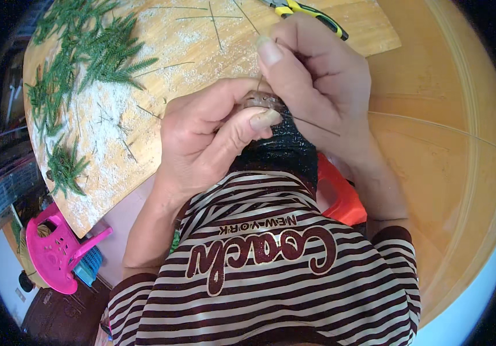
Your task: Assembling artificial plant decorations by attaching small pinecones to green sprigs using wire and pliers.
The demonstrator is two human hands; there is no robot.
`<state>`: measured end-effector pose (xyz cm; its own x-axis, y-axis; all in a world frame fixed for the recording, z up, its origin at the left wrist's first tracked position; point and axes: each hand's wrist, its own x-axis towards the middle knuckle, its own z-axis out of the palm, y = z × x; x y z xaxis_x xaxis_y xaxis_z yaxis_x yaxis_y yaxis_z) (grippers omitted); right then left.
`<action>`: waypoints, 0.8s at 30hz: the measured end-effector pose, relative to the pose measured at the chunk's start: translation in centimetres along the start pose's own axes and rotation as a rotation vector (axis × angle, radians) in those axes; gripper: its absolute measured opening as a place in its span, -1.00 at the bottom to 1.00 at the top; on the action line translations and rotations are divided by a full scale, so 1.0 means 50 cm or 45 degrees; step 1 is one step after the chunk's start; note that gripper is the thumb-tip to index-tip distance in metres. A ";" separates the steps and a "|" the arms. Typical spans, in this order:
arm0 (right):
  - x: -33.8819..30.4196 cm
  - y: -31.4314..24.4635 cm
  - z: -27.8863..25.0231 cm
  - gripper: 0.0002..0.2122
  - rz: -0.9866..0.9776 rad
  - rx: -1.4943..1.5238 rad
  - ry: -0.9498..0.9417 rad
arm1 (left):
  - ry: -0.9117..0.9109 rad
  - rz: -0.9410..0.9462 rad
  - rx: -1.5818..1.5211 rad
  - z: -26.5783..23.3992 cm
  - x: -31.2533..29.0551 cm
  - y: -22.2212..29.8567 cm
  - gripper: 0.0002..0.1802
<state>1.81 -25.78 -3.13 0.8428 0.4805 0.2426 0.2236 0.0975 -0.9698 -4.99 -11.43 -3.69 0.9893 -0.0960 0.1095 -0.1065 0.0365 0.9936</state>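
Close in front of my chest, my left hand [210, 130] pinches a small brown, rounded, shiny piece [257, 100] between thumb and forefinger. Its kind is unclear, as fingers cover most of it. My right hand [323, 75] is closed just above it, thumb against forefinger, on a thin dark wire [246, 17]. That wire sticks out beyond the thumb toward the far side; a short stretch also shows between the thumb and the brown piece. Another thin wire end [317, 126] juts rightward from the piece, under my right hand.
Green needle sprigs [106, 55] lie along the left of the wooden board [369, 26], among white flakes [100, 109]. Several thin wires [212, 23] are scattered at the far side. Yellow-and-black-handled pliers [317, 16] lie behind my right hand. A pink plastic chair [57, 254] stands at lower left.
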 end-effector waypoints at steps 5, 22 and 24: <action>0.002 0.007 0.006 -0.89 -0.470 -0.576 0.174 | 0.068 0.216 0.274 -0.007 0.003 -0.017 -0.72; 0.000 0.002 0.027 -0.84 -0.583 -0.781 0.288 | 0.151 0.333 0.427 -0.020 -0.013 -0.011 -0.77; -0.001 -0.007 0.031 -0.83 -0.599 -0.788 0.274 | 0.131 0.333 0.415 -0.027 -0.014 -0.008 -0.77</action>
<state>0.93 -24.49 -2.82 0.6548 0.3246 0.6825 0.7558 -0.2829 -0.5906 -5.52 -10.06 -4.19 0.9279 -0.0251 0.3720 -0.3645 -0.2711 0.8909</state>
